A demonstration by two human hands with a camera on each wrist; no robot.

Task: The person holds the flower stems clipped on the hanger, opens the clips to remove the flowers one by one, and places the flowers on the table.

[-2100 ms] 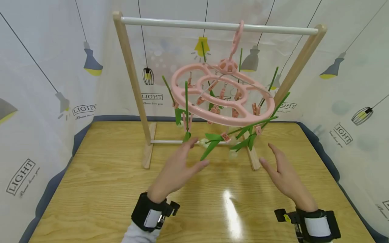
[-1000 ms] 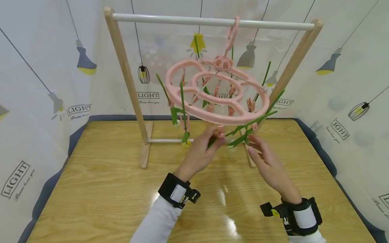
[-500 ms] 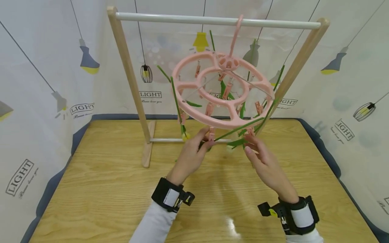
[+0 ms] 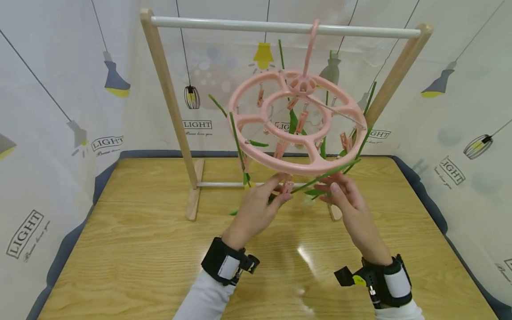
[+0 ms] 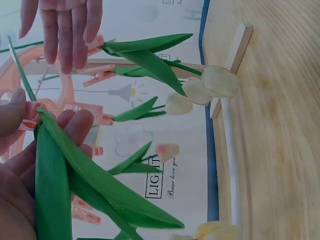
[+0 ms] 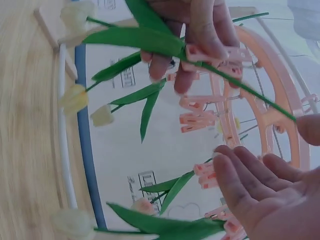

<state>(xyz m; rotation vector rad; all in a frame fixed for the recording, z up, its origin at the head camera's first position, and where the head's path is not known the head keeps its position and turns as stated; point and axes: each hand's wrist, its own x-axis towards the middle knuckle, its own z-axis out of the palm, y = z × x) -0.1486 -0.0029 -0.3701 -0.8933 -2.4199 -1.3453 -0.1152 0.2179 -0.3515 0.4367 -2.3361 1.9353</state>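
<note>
My left hand (image 4: 256, 209) pinches a pink clothespin (image 4: 287, 186) at the front of a round pink drying hanger (image 4: 276, 160). That clothespin grips an artificial tulip, whose green stem (image 4: 324, 175) slants up to the right. In the left wrist view the tulip's long leaves (image 5: 52, 175) lie across my left palm. My right hand (image 4: 354, 209) is just right of it, below the hanger's rim, fingers mostly straight. The right wrist view shows the right thumb (image 6: 310, 129) by the stem's end; whether they touch I cannot tell.
Other clothespins (image 6: 197, 121) hang from the hanger, several holding tulips such as a white one (image 5: 220, 81) and a yellow one (image 6: 74, 99). The hanger hooks over the white bar (image 4: 240, 24) of a wooden rack (image 4: 170, 98) on the wooden table (image 4: 132, 249).
Both hands have moved up to the hanger from lower and wider positions. My left hand has taken hold of the front clothespin, and the hanger has turned somewhat. Lately the right hand shifted slightly.
</note>
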